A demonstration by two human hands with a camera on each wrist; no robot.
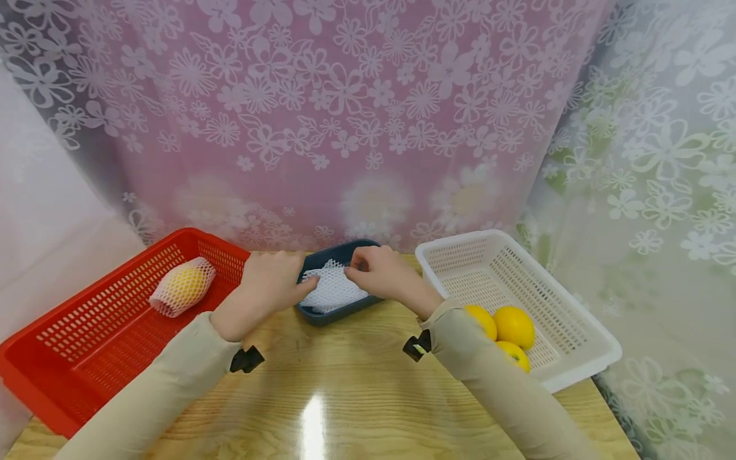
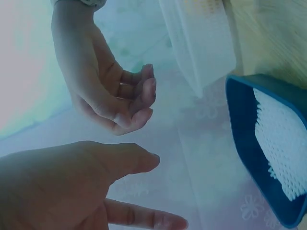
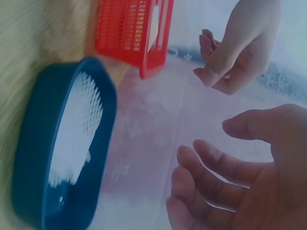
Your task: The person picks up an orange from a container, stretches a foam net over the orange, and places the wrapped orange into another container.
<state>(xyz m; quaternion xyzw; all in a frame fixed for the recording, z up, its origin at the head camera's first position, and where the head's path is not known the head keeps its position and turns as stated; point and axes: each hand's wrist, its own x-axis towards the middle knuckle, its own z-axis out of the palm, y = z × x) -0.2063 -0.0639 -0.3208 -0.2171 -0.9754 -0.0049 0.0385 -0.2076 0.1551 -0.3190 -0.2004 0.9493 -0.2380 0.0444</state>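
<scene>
A dark blue tray [image 1: 339, 312] stands at the middle of the table, with white foam net sleeves [image 1: 333, 292] lying inside it. Above its left end hovers my left hand [image 1: 270, 284], thumb stretched toward the nets. My right hand [image 1: 388, 275] is over the tray's right end, its fingers loosely bent. Both wrist views show the left hand [image 2: 62, 177] and right hand [image 3: 235, 187] apart from each other, holding nothing and raised above the tray [image 3: 31, 143]. How many nets are piled together, I cannot tell.
At the left, a red basket [image 1: 121, 358] holds one yellow-orange fruit in a foam net [image 1: 186, 285]. A white basket [image 1: 581, 332] at the right contains three visible orange fruits [image 1: 514, 327], partly behind my right sleeve. A flowered curtain [image 1: 345, 128] hangs behind the wooden table [image 1: 287, 383].
</scene>
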